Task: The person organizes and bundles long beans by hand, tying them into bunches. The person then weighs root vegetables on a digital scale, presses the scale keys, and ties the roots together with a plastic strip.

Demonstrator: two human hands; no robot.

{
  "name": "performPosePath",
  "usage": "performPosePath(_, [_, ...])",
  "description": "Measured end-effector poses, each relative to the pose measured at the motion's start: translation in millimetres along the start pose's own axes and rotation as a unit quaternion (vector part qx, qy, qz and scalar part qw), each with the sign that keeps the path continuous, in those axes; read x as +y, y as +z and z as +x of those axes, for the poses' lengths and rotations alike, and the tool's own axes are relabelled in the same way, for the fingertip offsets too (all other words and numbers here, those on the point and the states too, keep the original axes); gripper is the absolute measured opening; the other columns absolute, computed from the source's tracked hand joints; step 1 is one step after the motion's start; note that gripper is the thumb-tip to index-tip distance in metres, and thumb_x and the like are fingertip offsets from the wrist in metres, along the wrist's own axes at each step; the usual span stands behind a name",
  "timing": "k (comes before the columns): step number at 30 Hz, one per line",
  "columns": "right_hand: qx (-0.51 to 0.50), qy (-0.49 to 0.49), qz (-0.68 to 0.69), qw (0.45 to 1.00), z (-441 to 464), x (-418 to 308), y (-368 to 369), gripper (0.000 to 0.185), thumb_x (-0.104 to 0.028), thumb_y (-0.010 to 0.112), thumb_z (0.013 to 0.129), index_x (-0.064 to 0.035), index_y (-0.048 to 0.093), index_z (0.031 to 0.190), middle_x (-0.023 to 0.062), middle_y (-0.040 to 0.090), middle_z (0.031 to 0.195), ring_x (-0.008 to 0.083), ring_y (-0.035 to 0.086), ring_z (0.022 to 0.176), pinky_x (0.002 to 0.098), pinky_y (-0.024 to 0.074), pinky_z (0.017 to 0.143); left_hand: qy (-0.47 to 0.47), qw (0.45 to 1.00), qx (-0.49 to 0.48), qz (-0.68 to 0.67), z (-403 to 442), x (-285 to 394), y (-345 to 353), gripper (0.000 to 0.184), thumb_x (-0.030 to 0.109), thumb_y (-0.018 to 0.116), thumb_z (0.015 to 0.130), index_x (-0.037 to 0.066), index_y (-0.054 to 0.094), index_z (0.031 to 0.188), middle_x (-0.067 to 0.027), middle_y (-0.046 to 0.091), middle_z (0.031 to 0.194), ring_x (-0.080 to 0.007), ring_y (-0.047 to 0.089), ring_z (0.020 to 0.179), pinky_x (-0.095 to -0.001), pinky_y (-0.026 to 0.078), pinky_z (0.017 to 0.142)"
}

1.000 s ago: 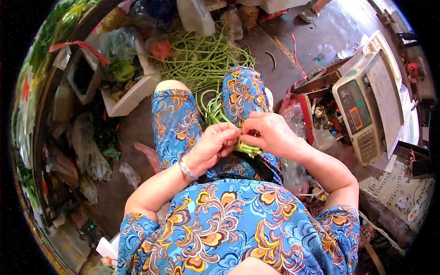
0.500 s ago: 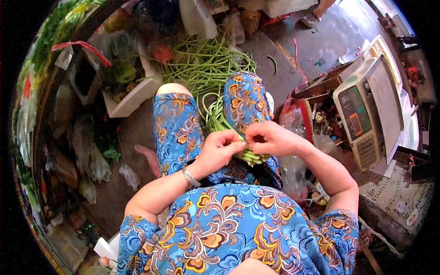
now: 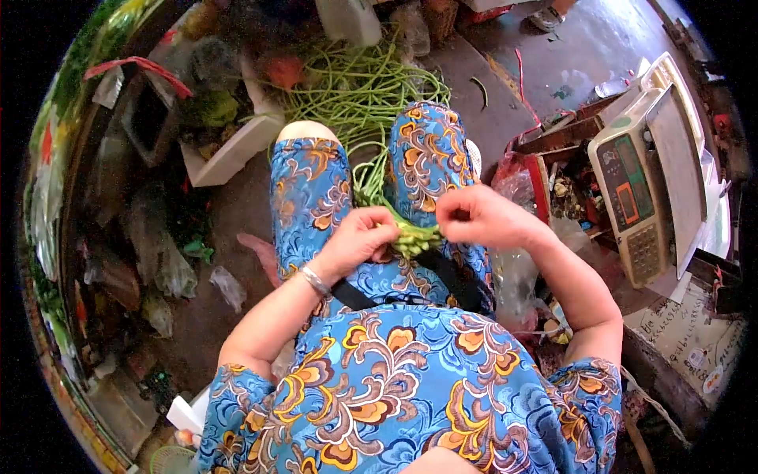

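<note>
A bundle of long green beans (image 3: 410,238) lies across my lap, its cut ends toward me and its long strands running down between my knees. My left hand (image 3: 362,238), with a bracelet at the wrist, is closed in a pinch at the left side of the bundle. What its fingertips hold is too small to make out. My right hand (image 3: 482,217) is closed with curled fingers just right of the bean ends; anything between its fingertips cannot be made out. More long beans (image 3: 355,83) lie in a loose heap on the floor beyond my knees.
A digital scale (image 3: 632,193) stands at the right, above a box of scraps (image 3: 572,193). A white foam piece (image 3: 233,154) and plastic bags (image 3: 170,257) lie at the left. A person's foot (image 3: 546,17) shows at the top right.
My hands were together over the bundle and have moved apart, the left one to the left and the right one up and to the right. The bean ends between them are more exposed.
</note>
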State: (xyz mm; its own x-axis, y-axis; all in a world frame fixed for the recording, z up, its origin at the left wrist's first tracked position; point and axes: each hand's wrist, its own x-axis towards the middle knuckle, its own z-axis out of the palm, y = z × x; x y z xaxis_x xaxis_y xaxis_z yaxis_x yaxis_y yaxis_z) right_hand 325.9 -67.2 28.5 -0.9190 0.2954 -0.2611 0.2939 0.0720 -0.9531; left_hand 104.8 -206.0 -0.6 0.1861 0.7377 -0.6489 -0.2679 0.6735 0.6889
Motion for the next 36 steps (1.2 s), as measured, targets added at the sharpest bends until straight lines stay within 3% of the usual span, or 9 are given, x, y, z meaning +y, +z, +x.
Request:
performPosePath(2, [0.044,0.047,0.038,0.997,4.0,1.6,-2.4,0.005,-0.005,0.06,0.083,0.0,0.058,0.081,-0.0013,0.056,0.074,0.0059,0.05,0.073,0.0236,0.044,0.067,0.016,1.0,-0.014,0.008,0.4,-0.5,-3.3,0.012,0.011,0.061,0.091,0.007,0.058,0.08,0.004,0.052,0.062,-0.0048,0.045,0.049,-0.0203,0.036,0.047])
performPosePath(5, [0.104,0.015,-0.006,0.994,19.5,-6.5,4.9,0.008,-0.008,0.06,0.086,0.0,0.061,0.087,0.0019,0.06,0.076,0.0095,0.054,0.074,0.0255,0.0455,0.068,0.016,1.0,-0.017,-0.01,1.3,-3.3,-5.3,0.013,0.013,0.059,0.092,0.007,0.057,0.081,0.0029,0.051,0.063,-0.0053,0.044,0.05,-0.021,0.035,0.047])
performPosePath(7, [0.108,-0.072,-0.1,0.987,31.7,-2.5,13.5,0.014,-0.013,0.061,0.088,-0.0013,0.065,0.094,0.009,0.065,0.081,0.0211,0.063,0.077,0.0325,0.0484,0.07,0.018,0.999,-0.024,-0.013,0.5,-1.8,-4.7,0.014,0.014,0.059,0.093,0.007,0.057,0.082,0.003,0.051,0.064,-0.0056,0.044,0.051,-0.0212,0.034,0.047])
performPosePath(8, [0.107,-0.07,-0.101,0.987,36.0,-2.4,17.1,0.014,-0.013,0.061,0.088,-0.0013,0.065,0.094,0.009,0.065,0.081,0.0211,0.063,0.077,0.0325,0.0484,0.07,0.018,0.999,-0.025,-0.015,0.9,-2.7,-6.0,0.014,0.014,0.059,0.093,0.007,0.057,0.082,0.003,0.051,0.064,-0.0056,0.044,0.051,-0.0212,0.034,0.047])
performPosePath(10, [0.023,-0.038,-0.222,0.974,44.4,-3.7,21.3,0.025,-0.025,0.057,0.088,-0.006,0.069,0.097,0.0161,0.068,0.092,0.0372,0.064,0.089,0.046,0.0499,0.076,-0.002,0.996,-0.041,-0.084,0.9,-3.2,-9.7,0.009,0.011,0.059,0.091,0.008,0.058,0.082,0.0047,0.053,0.065,-0.0039,0.047,0.053,-0.0188,0.035,0.047])
performPosePath(18, [-0.082,0.037,-0.195,0.977,48.3,-24.9,13.0,0.017,-0.021,0.065,0.083,-0.0061,0.07,0.089,0.0151,0.065,0.082,0.0352,0.063,0.08,0.0427,0.0483,0.07,0.007,0.993,0.007,-0.121,-1.7,-8.8,-9.1,0.01,0.017,0.063,0.092,0.009,0.061,0.086,0.0049,0.055,0.067,-0.003,0.047,0.052,-0.0185,0.034,0.045])
performPosePath(24, [-0.015,-0.022,-0.301,0.953,47.7,-22.8,20.6,0.015,-0.017,0.065,0.081,-0.0038,0.068,0.087,0.0168,0.063,0.079,0.0352,0.062,0.078,0.0429,0.0482,0.069,0.043,0.978,0.017,-0.205,3.8,-13.5,-14.5,0.011,0.016,0.066,0.092,0.007,0.062,0.089,0.0021,0.059,0.073,-0.005,0.048,0.05,-0.0197,0.033,0.043])
performPosePath(33, [0.024,-0.063,-0.175,0.982,50.6,-10.0,16.4,0.015,-0.01,0.062,0.083,-0.0013,0.065,0.094,0.0164,0.063,0.078,0.0348,0.062,0.074,0.0411,0.0488,0.068,0.022,0.972,-0.005,-0.235,7.3,-6.0,-11.3,0.01,0.009,0.068,0.088,0.005,0.063,0.095,0.0006,0.061,0.075,-0.0055,0.047,0.048,-0.0198,0.033,0.042])
performPosePath(36, [0.025,-0.011,-0.149,0.988,52.7,-25.0,13.6,0.015,-0.01,0.06,0.083,-0.0037,0.066,0.095,0.0194,0.066,0.083,0.0355,0.065,0.08,0.0431,0.0502,0.07,0.014,0.976,-0.004,-0.216,5.1,-2.9,-9.8,0.012,0.006,0.07,0.086,0.005,0.062,0.096,0.0013,0.06,0.072,-0.0053,0.047,0.048,-0.0196,0.034,0.042])
